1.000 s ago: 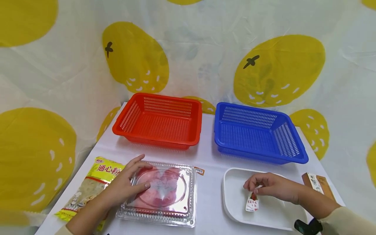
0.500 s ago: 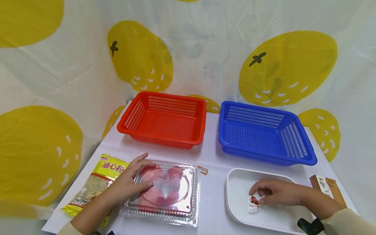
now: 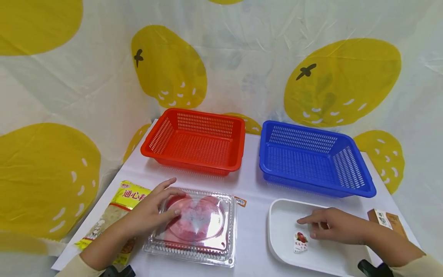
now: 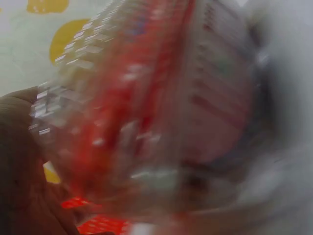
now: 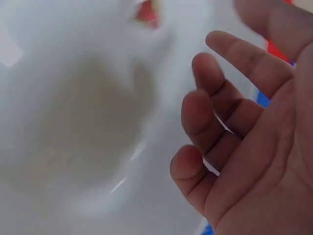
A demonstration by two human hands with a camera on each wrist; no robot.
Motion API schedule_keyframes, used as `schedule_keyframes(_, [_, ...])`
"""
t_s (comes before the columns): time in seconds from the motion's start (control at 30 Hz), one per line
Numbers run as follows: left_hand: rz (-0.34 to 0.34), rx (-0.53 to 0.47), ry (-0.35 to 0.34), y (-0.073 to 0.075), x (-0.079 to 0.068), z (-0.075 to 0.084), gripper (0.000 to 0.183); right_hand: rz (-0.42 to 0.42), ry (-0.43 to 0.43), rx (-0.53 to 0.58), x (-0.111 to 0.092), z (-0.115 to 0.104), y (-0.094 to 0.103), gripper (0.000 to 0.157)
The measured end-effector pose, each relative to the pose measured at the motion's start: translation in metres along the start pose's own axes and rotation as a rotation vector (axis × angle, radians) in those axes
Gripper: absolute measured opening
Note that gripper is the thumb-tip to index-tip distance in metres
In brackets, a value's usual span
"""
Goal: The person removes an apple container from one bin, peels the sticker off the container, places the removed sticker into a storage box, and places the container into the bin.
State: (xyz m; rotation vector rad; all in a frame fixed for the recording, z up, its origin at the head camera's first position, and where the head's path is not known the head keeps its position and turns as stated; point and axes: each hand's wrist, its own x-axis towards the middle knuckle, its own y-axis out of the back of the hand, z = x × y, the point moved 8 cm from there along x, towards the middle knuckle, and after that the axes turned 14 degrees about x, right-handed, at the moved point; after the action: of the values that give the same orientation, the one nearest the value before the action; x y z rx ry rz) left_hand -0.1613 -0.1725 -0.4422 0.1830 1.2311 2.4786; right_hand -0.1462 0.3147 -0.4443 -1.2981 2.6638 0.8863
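Observation:
My left hand (image 3: 155,209) rests on the left side of a clear plastic clamshell box (image 3: 204,246) with round red contents, fingers spread over its lid. In the left wrist view that box (image 4: 132,98) is large and blurred. Over the white tray (image 3: 282,215), my right hand (image 3: 337,227) hovers with loosely bent fingers and nothing in them. Just below its fingertips, a small white packet (image 3: 300,243) with a red fruit print lies in the tray. The right wrist view shows the bare palm and fingers (image 5: 198,115) apart from the packet (image 5: 147,13).
A red basket (image 3: 192,169) and a blue basket (image 3: 311,186) stand at the back. Under the left forearm lies a yellow bag (image 3: 129,194). A small orange-edged packet (image 3: 240,201) sits by the clamshell box. Beyond the right forearm is a brown box (image 3: 396,223).
My right hand has put the small fruit-print packet down in the white tray, let go and moved slightly up and away. The left hand stays on the clamshell box. The head view has shifted slightly.

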Motion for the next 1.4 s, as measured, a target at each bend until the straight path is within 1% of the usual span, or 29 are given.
schedule_keyframes(0.07, [0.013,-0.021,-0.037,0.011,0.001,0.002,0.047,0.028,0.037,0.046,0.005,-0.013,0.002,0.033])
schedule_keyframes(0.1, [0.028,-0.031,-0.049,0.018,0.002,0.001,0.047,0.045,0.040,0.071,0.008,-0.020,0.001,0.031])
schedule_keyframes(0.17, [0.087,-0.055,-0.085,0.034,0.005,0.001,0.045,0.092,0.038,0.118,0.016,-0.033,-0.001,0.030])
schedule_keyframes(0.23, [0.157,-0.056,-0.120,0.050,0.010,-0.001,0.042,0.148,0.033,0.182,0.025,-0.045,-0.006,0.031])
schedule_keyframes(0.33, [0.267,-0.042,-0.128,0.074,0.018,-0.005,0.037,0.211,0.036,0.331,0.037,-0.060,-0.018,0.037])
schedule_keyframes(0.4, [0.325,-0.035,-0.101,0.088,0.024,-0.009,0.035,0.225,0.039,0.433,0.047,-0.070,-0.028,0.044])
schedule_keyframes(0.53, [0.419,-0.028,-0.006,0.110,0.035,-0.018,0.039,0.242,-0.009,0.611,0.063,-0.086,-0.048,0.058])
schedule_keyframes(0.67, [0.459,-0.044,0.094,0.125,0.048,-0.035,0.050,0.315,-0.025,0.766,0.085,-0.103,-0.068,0.067])
schedule_keyframes(0.77, [0.451,-0.060,0.150,0.129,0.059,-0.050,0.054,0.401,-0.025,0.842,0.103,-0.110,-0.082,0.070])
schedule_keyframes(0.87, [0.428,-0.068,0.197,0.128,0.068,-0.063,0.058,0.507,-0.016,0.867,0.119,-0.112,-0.094,0.073])
schedule_keyframes(0.97, [0.383,-0.083,0.239,0.124,0.075,-0.077,0.063,0.606,-0.008,0.890,0.131,-0.107,-0.107,0.077])
schedule_keyframes(1.03, [0.344,-0.120,0.259,0.119,0.081,-0.086,0.066,0.649,0.002,0.911,0.137,-0.102,-0.114,0.079])
schedule_keyframes(1.13, [0.299,-0.220,0.269,0.111,0.088,-0.100,0.067,0.668,0.019,0.942,0.146,-0.094,-0.123,0.081])
schedule_keyframes(1.2, [0.285,-0.283,0.259,0.105,0.093,-0.110,0.065,0.668,0.026,0.941,0.152,-0.090,-0.128,0.081])
schedule_keyframes(1.3, [0.270,-0.334,0.233,0.099,0.098,-0.122,0.062,0.670,0.021,0.915,0.158,-0.086,-0.132,0.081])
schedule_keyframes(1.4, [0.259,-0.370,0.217,0.093,0.098,-0.129,0.062,0.673,0.012,0.886,0.164,-0.084,-0.133,0.080])
